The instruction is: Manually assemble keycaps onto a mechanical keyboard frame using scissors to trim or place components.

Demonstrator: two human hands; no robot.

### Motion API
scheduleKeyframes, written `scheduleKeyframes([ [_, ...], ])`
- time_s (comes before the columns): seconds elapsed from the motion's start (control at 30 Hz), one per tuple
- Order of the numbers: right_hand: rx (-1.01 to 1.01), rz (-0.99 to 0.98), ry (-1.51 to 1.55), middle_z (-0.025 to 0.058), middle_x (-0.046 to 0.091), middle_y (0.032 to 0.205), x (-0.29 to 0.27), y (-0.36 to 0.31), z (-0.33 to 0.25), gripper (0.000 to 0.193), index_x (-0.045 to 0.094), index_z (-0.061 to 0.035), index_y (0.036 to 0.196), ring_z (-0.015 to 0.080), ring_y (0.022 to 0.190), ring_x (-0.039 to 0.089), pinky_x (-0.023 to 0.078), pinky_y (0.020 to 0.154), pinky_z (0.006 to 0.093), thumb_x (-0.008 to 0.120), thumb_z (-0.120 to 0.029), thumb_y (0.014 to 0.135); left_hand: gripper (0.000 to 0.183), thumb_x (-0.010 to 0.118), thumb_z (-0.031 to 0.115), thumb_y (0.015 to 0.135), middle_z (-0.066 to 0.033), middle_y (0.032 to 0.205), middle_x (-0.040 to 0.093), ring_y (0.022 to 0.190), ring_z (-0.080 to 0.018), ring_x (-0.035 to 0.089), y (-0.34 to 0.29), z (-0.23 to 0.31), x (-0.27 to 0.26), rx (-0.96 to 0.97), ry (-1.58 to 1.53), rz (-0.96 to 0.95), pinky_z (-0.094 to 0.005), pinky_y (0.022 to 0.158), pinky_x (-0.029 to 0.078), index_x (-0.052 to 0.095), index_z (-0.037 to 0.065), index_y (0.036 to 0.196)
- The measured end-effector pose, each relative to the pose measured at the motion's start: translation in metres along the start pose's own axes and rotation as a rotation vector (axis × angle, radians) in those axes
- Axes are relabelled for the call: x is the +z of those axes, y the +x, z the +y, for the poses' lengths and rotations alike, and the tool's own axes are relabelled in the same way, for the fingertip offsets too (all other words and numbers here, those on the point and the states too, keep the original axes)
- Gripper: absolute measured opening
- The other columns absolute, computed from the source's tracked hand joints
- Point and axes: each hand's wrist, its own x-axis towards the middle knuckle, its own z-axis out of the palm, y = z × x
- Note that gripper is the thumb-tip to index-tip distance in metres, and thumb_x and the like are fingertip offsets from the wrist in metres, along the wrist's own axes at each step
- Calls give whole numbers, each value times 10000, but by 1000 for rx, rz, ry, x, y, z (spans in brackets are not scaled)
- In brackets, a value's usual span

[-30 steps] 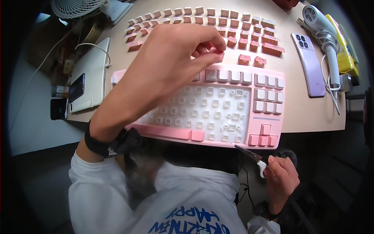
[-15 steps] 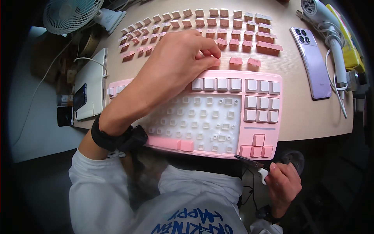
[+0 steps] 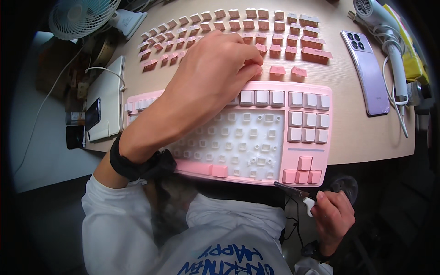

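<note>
A pink keyboard (image 3: 307, 156) lies at the desk's near edge. Its middle shows a white plate (image 3: 220, 146) without most keycaps; white keycaps (image 3: 261, 97) fill the top row, and two pink ones (image 3: 195, 167) sit along the bottom. My left hand (image 3: 227, 57) reaches across it, thumb and forefinger pinched beside loose pink keycaps (image 3: 277, 70); what is between the fingertips, if anything, is hidden. Below the keyboard's front right corner, my right hand (image 3: 335, 217) grips a slim dark tool (image 3: 293, 190) with a white curved part, its tip by the keyboard's front edge.
Rows of loose keycaps (image 3: 247, 25), shading from white to pink, stand behind the keyboard. A purple phone (image 3: 369, 75) and a hair dryer (image 3: 394, 50) with its cord lie on the right. At left are a fan (image 3: 82, 18) and a white case (image 3: 107, 105) with a dark phone on it.
My left hand has shifted slightly right and away from me among the loose keycaps. My right hand stays in place with the tool.
</note>
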Motion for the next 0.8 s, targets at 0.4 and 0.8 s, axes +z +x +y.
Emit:
scheduleKeyframes([
  [0.4, -19, 23, -29, 123, 684, 837, -1, -4, -6, 462, 753, -34, 1133, 227, 607, 559, 411, 520, 308, 855, 47, 690, 183, 740, 127, 951, -112, 970, 751, 886, -233, 703, 0, 3, -12, -42, -36, 102, -336, 821, 529, 752, 19, 1098],
  [0.8, -39, -109, -190, 92, 654, 834, -7, 33, -53, 347, 789, -29, 1013, 180, 613, 527, 372, 507, 276, 861, 62, 686, 489, 924, 114, 625, -44, 1015, 673, 892, -244, 594, -126, 71, -51, -157, -137, -54, -353, 709, 497, 775, 86, 1090],
])
